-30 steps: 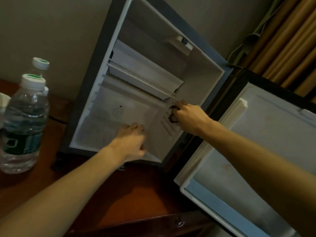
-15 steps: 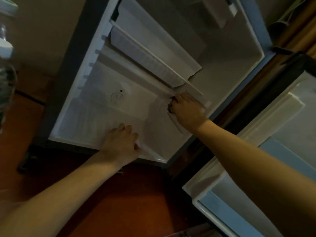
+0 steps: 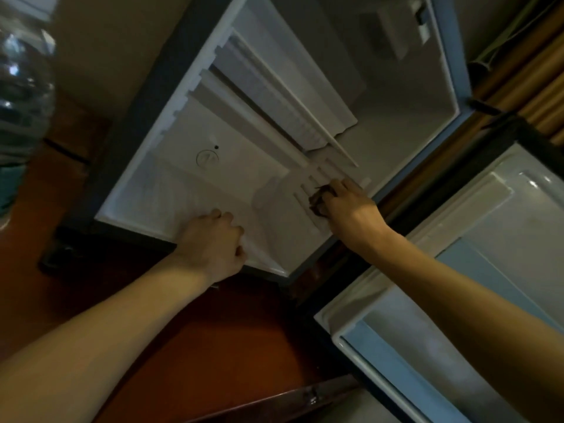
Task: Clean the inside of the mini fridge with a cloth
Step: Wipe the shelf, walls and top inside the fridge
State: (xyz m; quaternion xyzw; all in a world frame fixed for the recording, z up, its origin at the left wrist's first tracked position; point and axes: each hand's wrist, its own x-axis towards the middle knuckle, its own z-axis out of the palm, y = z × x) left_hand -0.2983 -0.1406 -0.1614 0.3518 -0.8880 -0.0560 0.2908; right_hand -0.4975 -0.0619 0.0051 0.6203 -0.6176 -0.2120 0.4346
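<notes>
The mini fridge [image 3: 189,166] stands open on a wooden surface, its white inside bare. My right hand [image 3: 348,209] grips a small dark cloth [image 3: 317,201] and holds it against the ribbed right inner wall, low down near the front. My left hand [image 3: 213,245] rests on the fridge's front bottom edge with its fingers curled over the lip. A white shelf [image 3: 293,111] sits tilted in the upper part of the cabinet.
The fridge door [image 3: 457,270] swings wide open at the right, its white inner liner facing me. A clear water bottle [image 3: 21,96] stands blurred at the far left. Reddish wooden table top [image 3: 213,346] lies below the fridge. Tan curtains [image 3: 525,65] hang at the upper right.
The view has moved closer and tilted upward into the fridge. My right hand with the cloth has shifted slightly lower along the right wall. My left hand stays on the front edge.
</notes>
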